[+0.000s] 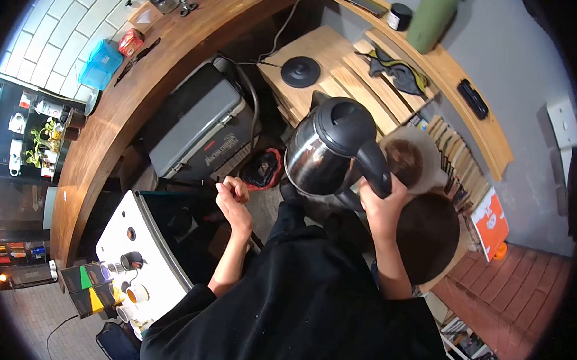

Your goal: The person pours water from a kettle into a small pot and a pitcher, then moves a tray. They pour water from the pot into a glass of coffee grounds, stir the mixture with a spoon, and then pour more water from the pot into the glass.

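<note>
Kettle (328, 146) held in the right hand (384, 198), over the near edge of the wooden bench (317, 43).

In the head view, the right hand grasps the black handle (374, 169), with the kettle's lid on and its spout pointing towards the bench. The left hand (235, 206) is near a red-rimmed bag (263, 168), fingers bent; at this angle I cannot tell whether it is clenched or loose. On the bench, a round black base (300, 72) sits near the left corner, and a dark, yellow-trimmed item (399, 74) lies by the right edge.
</note>
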A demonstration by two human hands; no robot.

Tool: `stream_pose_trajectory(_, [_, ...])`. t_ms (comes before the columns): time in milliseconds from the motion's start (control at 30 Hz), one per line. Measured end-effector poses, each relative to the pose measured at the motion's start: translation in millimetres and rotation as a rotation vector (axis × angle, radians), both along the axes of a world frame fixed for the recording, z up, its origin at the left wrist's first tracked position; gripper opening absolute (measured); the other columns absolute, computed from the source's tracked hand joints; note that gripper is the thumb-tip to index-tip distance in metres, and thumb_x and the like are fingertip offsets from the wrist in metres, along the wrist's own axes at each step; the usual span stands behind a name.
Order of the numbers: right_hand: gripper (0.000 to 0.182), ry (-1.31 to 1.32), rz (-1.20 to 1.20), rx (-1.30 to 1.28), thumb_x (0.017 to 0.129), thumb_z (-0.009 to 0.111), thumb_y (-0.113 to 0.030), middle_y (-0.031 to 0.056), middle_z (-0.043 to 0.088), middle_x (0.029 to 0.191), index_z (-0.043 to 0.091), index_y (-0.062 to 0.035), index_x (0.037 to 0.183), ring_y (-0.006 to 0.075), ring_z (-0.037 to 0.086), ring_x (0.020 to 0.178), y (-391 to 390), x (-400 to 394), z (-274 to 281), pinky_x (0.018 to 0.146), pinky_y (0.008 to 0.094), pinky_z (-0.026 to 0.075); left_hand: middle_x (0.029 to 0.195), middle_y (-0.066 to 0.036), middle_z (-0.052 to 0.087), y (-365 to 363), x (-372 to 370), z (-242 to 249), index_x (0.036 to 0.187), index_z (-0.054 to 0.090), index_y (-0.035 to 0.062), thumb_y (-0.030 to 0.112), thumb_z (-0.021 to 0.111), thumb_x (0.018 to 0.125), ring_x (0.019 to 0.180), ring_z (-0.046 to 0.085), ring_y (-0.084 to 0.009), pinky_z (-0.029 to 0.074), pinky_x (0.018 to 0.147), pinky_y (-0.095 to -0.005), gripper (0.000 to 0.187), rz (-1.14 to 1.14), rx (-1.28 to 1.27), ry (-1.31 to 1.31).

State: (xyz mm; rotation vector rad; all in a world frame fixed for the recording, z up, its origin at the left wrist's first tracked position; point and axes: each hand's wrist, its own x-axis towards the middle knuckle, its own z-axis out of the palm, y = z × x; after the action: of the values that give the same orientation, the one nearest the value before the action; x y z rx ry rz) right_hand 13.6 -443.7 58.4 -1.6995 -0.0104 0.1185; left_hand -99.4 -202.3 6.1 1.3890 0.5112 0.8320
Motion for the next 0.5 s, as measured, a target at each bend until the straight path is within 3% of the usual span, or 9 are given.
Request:
stream_pose_trajectory(67, [0.013, 0.005, 0.005, 0.004, 0.074, 0.068, -0.007, 0.0026, 0.058, 0.064, 0.061, 0.0032, 0.076, 0.0079, 0.054, 0.063, 39.8, 25.9, -14.8, 0.059, 0.0285, 0.044, 0.059, 0.002, 0.029, 25.8, 4.2, -6.8, 0.067, 0.034, 0.0103, 0.05, 0.028, 0.102, 0.049, 0.026, -0.0084, 0.021, 0.047, -0.0261, 0.054, 0.007, -0.03, 0.045])
stream_pose_trajectory(133, [0.01, -0.048, -0.105, 0.001, 0.081, 0.063, -0.003, -0.0031, 0.049, 0.056, 0.057, -0.0023, 0.072, 0.0046, 0.046, 0.045, 81.3, 54.7, -36.6, 0.043, 0.0234, 0.034, 0.06, 0.002, 0.031, 55.2, 11.4, -14.9, 0.068, 0.035, 0.01, 0.051, 0.027, 0.102, 0.05, 0.029, -0.009, 0.022, 0.047, -0.0258, 0.054, -0.001, -0.057, 0.058])
stream_pose_trajectory(200, [0.011, -0.063, -0.077, 0.002, 0.08, 0.063, -0.003, -0.0037, 0.05, 0.057, 0.057, -0.0026, 0.072, 0.0042, 0.046, 0.047, 114.8, 85.9, -42.3, 0.043, 0.0236, 0.033, 0.059, 0.002, 0.031, 84.3, 21.1, -18.6, 0.067, 0.036, 0.01, 0.051, 0.027, 0.102, 0.05, 0.028, -0.0083, 0.022, 0.047, -0.0254, 0.055, 0.024, -0.075, 0.095])
stream_pose_trajectory(267, [0.011, -0.03, -0.052, 0.089, 0.076, 0.064, -0.006, 0.0011, 0.055, 0.068, 0.062, 0.0027, 0.082, 0.0075, 0.051, 0.063, 145.5, 120.0, -63.2, 0.058, 0.0284, 0.042, 0.059, 0.002, 0.03, 117.8, 31.4, -28.1, 0.067, 0.036, 0.01, 0.051, 0.027, 0.102, 0.05, 0.027, -0.0081, 0.021, 0.047, -0.0253, 0.055, 0.019, -0.099, 0.109])
stream_pose_trajectory(300, [0.013, -0.132, -0.076, 0.083, 0.076, 0.063, -0.005, 0.0022, 0.059, 0.073, 0.063, 0.0043, 0.086, 0.0083, 0.053, 0.067, 163.4, 136.3, -69.3, 0.062, 0.0277, 0.043, 0.059, 0.002, 0.03, 132.3, 36.4, -32.8, 0.066, 0.035, 0.0101, 0.051, 0.027, 0.102, 0.05, 0.026, -0.0078, 0.021, 0.047, -0.0253, 0.055, 0.017, -0.116, 0.129])
stream_pose_trajectory(500, [0.018, -0.178, -0.145, 0.007, 0.077, 0.064, -0.006, 0.0073, 0.066, 0.078, 0.064, 0.0073, 0.088, 0.0123, 0.06, 0.073, 228.0, 219.3, -125.7, 0.069, 0.0289, 0.048, 0.057, 0.003, 0.029, 193.5, 67.9, -42.5, 0.065, 0.035, 0.0101, 0.052, 0.026, 0.101, 0.051, 0.026, -0.0081, 0.019, 0.048, -0.0266, 0.057, 0.033, -0.07, 0.218])
